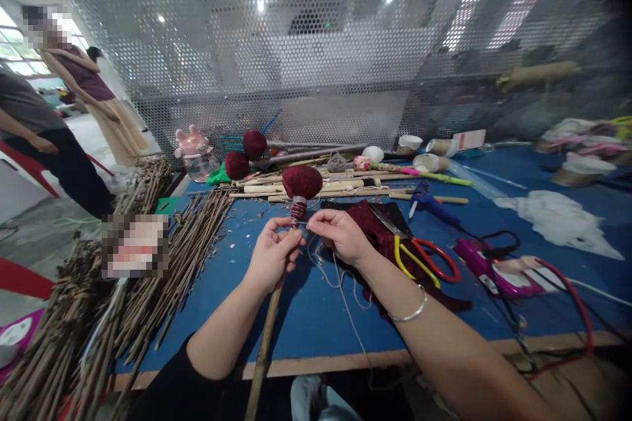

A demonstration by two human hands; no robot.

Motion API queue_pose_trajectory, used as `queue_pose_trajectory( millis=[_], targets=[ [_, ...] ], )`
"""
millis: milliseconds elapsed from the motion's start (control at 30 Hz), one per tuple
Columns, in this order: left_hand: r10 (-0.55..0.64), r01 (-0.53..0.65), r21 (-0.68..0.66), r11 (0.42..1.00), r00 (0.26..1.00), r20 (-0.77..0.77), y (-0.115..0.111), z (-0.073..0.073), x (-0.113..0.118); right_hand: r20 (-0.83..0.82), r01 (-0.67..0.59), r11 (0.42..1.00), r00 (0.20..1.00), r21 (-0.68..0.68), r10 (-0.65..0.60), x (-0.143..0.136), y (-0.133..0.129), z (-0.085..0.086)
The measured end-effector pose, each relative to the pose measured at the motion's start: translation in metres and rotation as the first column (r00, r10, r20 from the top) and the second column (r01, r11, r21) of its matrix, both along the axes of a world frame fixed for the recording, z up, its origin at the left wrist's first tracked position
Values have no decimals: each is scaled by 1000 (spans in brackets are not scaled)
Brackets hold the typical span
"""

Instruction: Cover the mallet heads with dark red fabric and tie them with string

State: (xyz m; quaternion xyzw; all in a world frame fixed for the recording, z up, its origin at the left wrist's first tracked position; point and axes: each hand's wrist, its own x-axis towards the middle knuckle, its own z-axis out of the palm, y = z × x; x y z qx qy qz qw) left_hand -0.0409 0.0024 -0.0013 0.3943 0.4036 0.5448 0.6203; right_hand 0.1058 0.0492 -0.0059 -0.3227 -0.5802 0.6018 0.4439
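Wooden stick is held upright-ish at a slant over the front of the blue table, lower end extended past the edge. It is topped with a dark red padded head, under which a cord wrapping is wound. Stick is clamped in the left hand, fingers closed around it just below the wrapping. String is pinched between thumb and fingers of the right hand, just beside the wrapping; slack is looped below and hung over the table edge. Scissors are laid on dark red fabric, right of the right hand. Blue glue gun is placed behind them. Twigs are piled at left.
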Motion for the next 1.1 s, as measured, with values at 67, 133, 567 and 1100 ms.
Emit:
queue_pose_trajectory(
  millis=[67, 133, 567, 1100],
  targets=[
    [10, -10, -3, 1000, 1000, 6, 0, 1, 0, 21, 27, 1000, 999, -9, -26, -1, 1, -1],
    [12, -12, -5, 1000, 1000, 10, 0, 0, -1, 20, 46, 999, 999, -23, -45, -2, 2, -2],
    [10, -9, -12, 1000, 1000, 15, -2, 2, 0, -146, -24, 969, 989, -245, -13, -5, -3, 6],
    [-17, 18, -17, 1000, 997, 77, -4, 5, 1, -12, -6, 994, 1000, -111, 4, -5, 2, -2]
  ],
)
